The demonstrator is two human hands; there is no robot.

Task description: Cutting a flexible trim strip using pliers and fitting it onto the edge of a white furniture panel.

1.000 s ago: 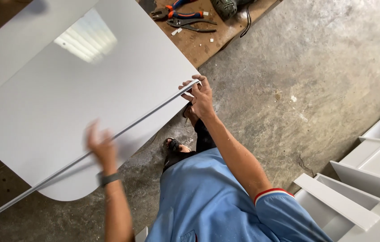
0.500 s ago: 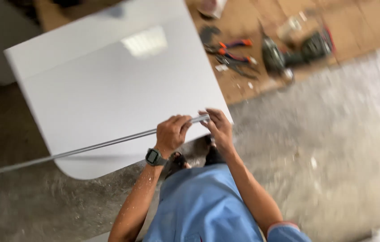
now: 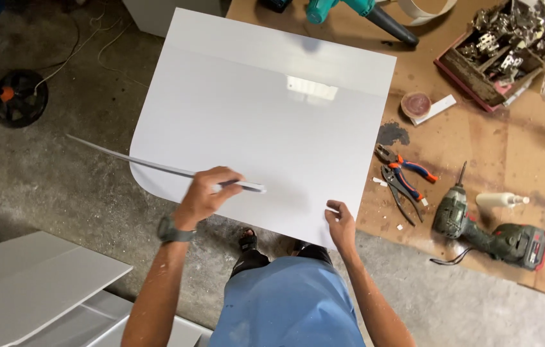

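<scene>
A large white panel (image 3: 266, 115) with one rounded corner lies flat over the edge of a brown workbench. My left hand (image 3: 205, 196) grips a long thin grey strip (image 3: 131, 160) that slants up to the left over the panel's near left part. My right hand (image 3: 342, 223) rests on the panel's near right corner, with fingers pinching the edge. A dark watch sits on my left wrist.
On the brown workbench (image 3: 516, 148) to the right lie pliers (image 3: 407, 173), a green cordless drill (image 3: 487, 228), a small white bottle (image 3: 500, 200), a tape roll (image 3: 415, 104) and a box of metal fittings (image 3: 503, 48). White cabinet parts (image 3: 35, 289) sit on the concrete floor at lower left.
The view swung so the panel now lies squarely ahead. My left hand slid along the strip and lifted it across the panel; my right hand left the strip for the panel's corner.
</scene>
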